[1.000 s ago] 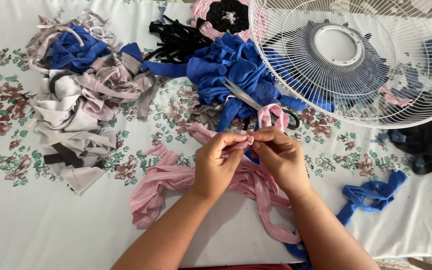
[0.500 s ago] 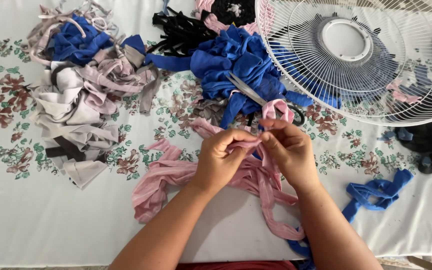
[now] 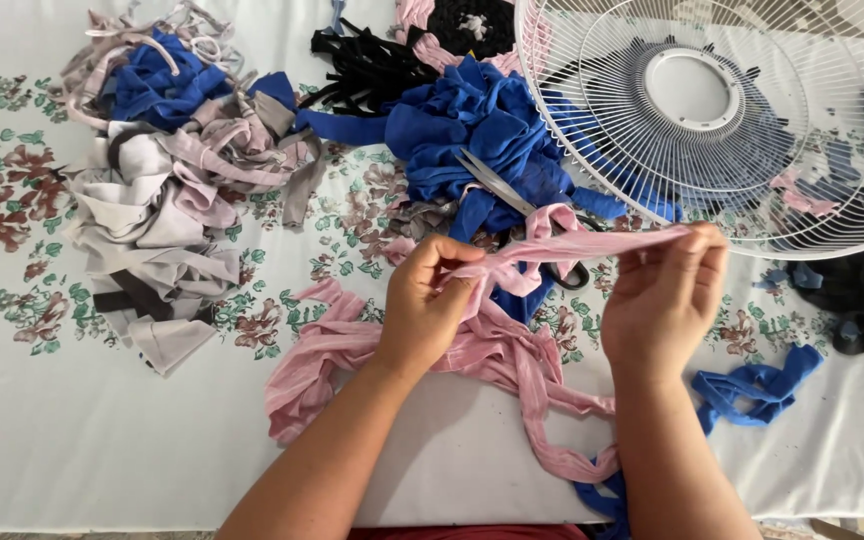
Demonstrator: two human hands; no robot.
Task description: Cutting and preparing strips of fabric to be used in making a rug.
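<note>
1. We pinch the pink strip [image 3: 552, 250] in our left hand [image 3: 430, 300], fingers closed on it at the knot-like bunch just in front of the scissors [image 3: 512, 200].
2. Our right hand [image 3: 667, 295] grips the other end of the same strip, fingers curled tight around it, right of the scissors and just below the rim of the fan guard [image 3: 732, 120].
3. The strip runs taut between the two hands, passing over the black handles of the scissors.
4. More pink strip trails down from our left hand and lies in loose folds [image 3: 352, 350] on the flowered tablecloth [image 3: 52, 420], nearer to us than the scissors.
5. The scissors lie on a blue pile of strips [image 3: 472, 130].
6. Left of the scissors, well apart, sits a heap of grey and pale pink scraps [image 3: 162, 210] with some blue on top.
7. Behind the scissors lie black strips [image 3: 367, 70].
8. A small blue strip [image 3: 757, 385] lies to the right of the scissors, beyond our right wrist.
</note>
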